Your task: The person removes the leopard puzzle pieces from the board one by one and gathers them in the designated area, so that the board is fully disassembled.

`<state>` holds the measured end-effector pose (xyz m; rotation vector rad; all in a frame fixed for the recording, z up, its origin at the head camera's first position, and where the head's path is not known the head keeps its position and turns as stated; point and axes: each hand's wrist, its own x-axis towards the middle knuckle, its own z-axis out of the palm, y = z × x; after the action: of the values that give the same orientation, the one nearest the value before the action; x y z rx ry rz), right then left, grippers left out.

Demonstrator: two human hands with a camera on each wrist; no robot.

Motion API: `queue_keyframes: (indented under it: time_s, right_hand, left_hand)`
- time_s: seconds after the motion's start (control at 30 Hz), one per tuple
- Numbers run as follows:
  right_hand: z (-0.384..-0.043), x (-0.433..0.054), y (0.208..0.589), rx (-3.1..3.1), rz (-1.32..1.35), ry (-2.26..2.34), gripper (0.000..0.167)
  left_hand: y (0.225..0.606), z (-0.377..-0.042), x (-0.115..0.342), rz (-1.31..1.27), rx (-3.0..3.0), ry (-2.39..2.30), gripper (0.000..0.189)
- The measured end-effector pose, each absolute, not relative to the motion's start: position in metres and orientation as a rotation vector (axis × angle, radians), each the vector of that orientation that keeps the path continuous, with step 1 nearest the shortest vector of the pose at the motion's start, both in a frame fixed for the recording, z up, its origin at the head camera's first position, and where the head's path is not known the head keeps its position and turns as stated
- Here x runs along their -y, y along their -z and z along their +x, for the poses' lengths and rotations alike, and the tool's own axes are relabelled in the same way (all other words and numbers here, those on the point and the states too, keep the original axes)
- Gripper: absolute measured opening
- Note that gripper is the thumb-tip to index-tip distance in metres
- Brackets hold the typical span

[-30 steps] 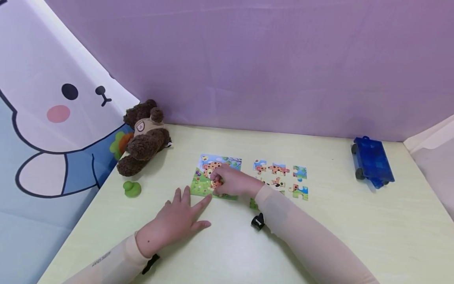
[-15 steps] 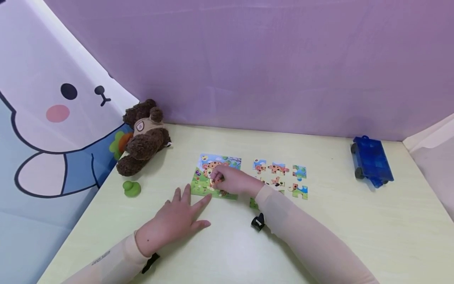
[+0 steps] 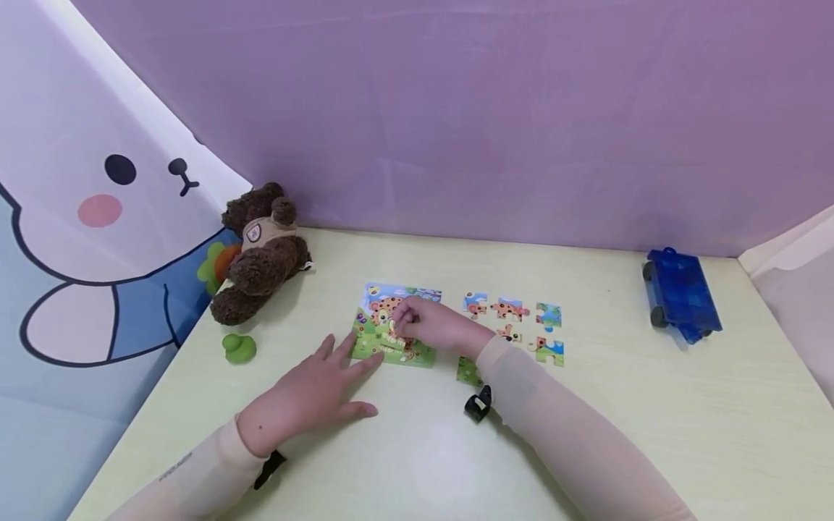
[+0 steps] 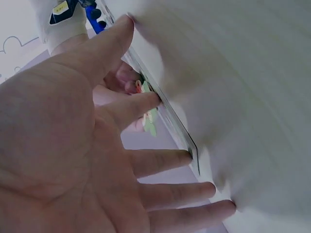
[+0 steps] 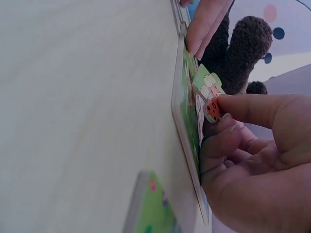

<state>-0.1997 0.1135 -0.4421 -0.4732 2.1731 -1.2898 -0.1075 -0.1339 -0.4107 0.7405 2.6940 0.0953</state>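
My right hand (image 3: 433, 322) pinches a jigsaw piece (image 5: 213, 94), green with an orange spotted animal part, between thumb and fingers. The piece is tilted over the puzzle board (image 3: 371, 340), which shows a spotted leopard cub on grass. In the right wrist view its lower edge is close over the board's surface. My left hand (image 3: 302, 401) lies spread at the board's near left corner, its index and middle fingertips right at the edge. Straight fingers (image 4: 160, 162) show in the left wrist view. My right hand hides part of the picture.
Right of the board lie several loose jigsaw pieces (image 3: 510, 310), some partly behind my right wrist. A brown teddy bear (image 3: 263, 253) and a green toy duck (image 3: 239, 349) are at the left. A blue toy cart (image 3: 684, 293) stands at the far right of the table (image 3: 417, 463).
The right hand has risen slightly, and the pinched jigsaw piece now shows tilted below its fingers. The left hand has shifted slightly, its fingertips reaching onto the board's edge.
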Motion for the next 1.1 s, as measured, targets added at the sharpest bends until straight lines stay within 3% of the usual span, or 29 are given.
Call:
queue_keyframes:
  time_s: [0.73, 1.1]
  right_hand:
    - [-0.202, -0.125, 0.442, -2.134, -0.395, 1.443, 0.020]
    - [-0.197, -0.170, 0.422, -2.139, -0.305, 1.574, 0.025]
  left_hand:
    - [0.414, -0.115, 0.139, 0.844, -2.687, -0.115, 0.084]
    - [0.413, -0.115, 0.137, 0.849, -2.689, -0.105, 0.085]
